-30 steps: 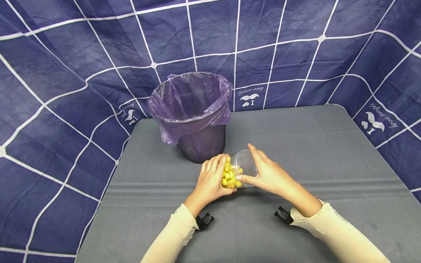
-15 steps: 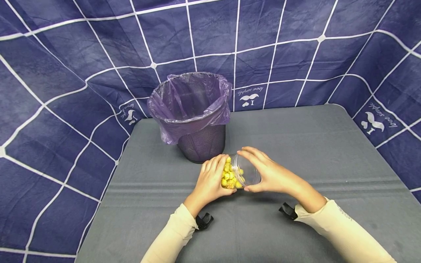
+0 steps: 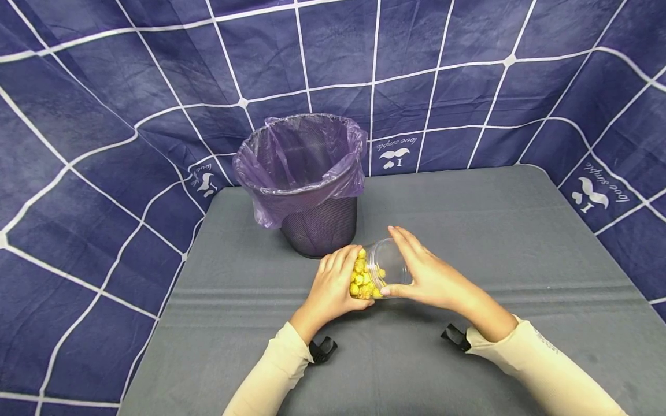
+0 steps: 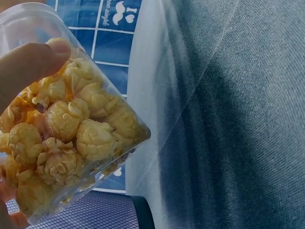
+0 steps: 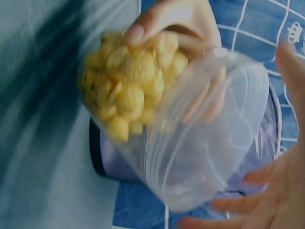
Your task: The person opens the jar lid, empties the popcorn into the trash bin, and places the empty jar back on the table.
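Note:
A clear plastic jar (image 3: 370,292) with yellow popcorn (image 4: 62,119) in it lies tilted on its side above the grey surface, its clear lid end (image 5: 214,129) pointing right. My left hand (image 3: 333,283) grips the popcorn-filled end; in the left wrist view its thumb (image 4: 35,64) presses along the jar's side. My right hand (image 3: 434,280) is at the lid end with thumb and fingers spread. In the right wrist view, its fingers (image 5: 243,202) stand apart from the plastic.
Behind the jar, to the left, stands a black mesh bin (image 3: 325,225) lined with a purple plastic bag (image 3: 296,202). Blue cloth (image 3: 447,98) with white grid lines hangs at the back and sides. Grey fabric (image 3: 468,219) covers the table.
Half a second ago my right hand's fingers wrapped the lid end; now they are spread wider, with the index finger raised. My left hand has kept its grip on the jar.

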The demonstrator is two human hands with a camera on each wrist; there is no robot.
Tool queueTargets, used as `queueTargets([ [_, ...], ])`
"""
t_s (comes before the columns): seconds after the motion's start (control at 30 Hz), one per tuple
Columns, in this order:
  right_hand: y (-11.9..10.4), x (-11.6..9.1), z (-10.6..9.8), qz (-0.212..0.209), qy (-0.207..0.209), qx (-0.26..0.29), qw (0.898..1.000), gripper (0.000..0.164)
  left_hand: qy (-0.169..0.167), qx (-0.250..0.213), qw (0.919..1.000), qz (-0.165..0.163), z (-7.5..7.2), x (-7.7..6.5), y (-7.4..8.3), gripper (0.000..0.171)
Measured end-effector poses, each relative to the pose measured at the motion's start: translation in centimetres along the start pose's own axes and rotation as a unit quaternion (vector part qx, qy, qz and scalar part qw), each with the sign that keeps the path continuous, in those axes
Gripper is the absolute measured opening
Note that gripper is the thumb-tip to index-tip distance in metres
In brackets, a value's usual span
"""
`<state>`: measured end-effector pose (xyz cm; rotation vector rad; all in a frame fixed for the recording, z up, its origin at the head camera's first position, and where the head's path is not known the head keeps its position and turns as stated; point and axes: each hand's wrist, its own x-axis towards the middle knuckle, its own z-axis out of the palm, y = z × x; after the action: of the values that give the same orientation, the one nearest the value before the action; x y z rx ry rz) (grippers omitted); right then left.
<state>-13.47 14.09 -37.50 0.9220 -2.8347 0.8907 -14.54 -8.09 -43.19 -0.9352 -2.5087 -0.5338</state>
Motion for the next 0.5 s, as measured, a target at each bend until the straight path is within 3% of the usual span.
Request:
queueTargets([
  [0.1, -0.6, 0.1, 0.4, 0.052, 0.008, -0.002, 0.999, 0.1, 0.007, -0.001, 1.0, 0.002, 0.1, 0.0, 0.0, 0.102],
  [0.2, -0.7, 0.3, 0.6, 0.05, 0.016, -0.01, 0.999, 0.097, 0.008, 0.002, 1.0, 0.004, 0.1, -0.1, 0.0, 0.102],
  [0.33, -0.1, 0.5, 0.5, -0.012, 0.015, -0.012, 1.0, 0.095, 0.002, 0.004, 1.0, 0.002, 0.1, -0.2, -0.1, 0.103],
  [0.5, 0.7, 0.5, 0.2, -0.102, -0.016, 0.001, 0.995, 0.095, -0.005, 0.002, 1.0, 0.002, 0.1, -0.2, -0.2, 0.103],
])
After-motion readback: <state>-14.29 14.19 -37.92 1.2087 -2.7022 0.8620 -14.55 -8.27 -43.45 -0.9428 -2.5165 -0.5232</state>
